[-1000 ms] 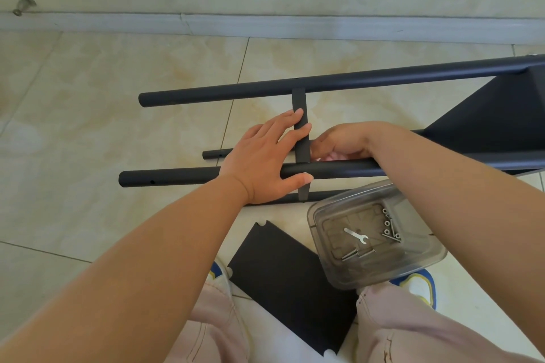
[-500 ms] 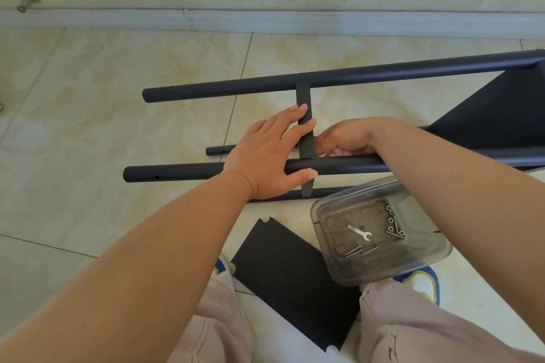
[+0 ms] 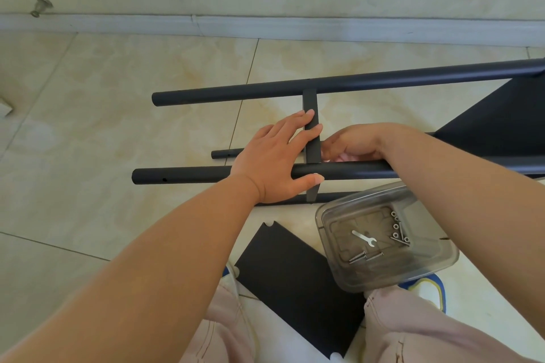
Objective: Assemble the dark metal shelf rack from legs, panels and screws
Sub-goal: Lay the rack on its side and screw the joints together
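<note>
The dark rack lies on its side on the tiled floor. Its far leg (image 3: 236, 93) and near leg (image 3: 182, 178) are joined by a flat crossbar (image 3: 310, 100), and a fitted panel (image 3: 495, 121) shows at the right. My left hand (image 3: 274, 159) rests on the near leg, straight fingers on the crossbar, thumb on the tube's near side. My right hand (image 3: 354, 143) is curled behind the near leg, right of the crossbar; what its fingers hold is hidden. A clear box (image 3: 436, 262) holds a small wrench (image 3: 364, 238), screws (image 3: 365, 257) and nuts (image 3: 396, 227).
A loose dark panel (image 3: 292, 280) lies on the floor between my knees. A lower leg end (image 3: 224, 153) pokes out left of my left hand. A wall with a baseboard (image 3: 265, 26) runs behind the rack, with a door stop (image 3: 41, 4) at far left.
Both hands keep their places on the rack. Only the view has shifted slightly.
</note>
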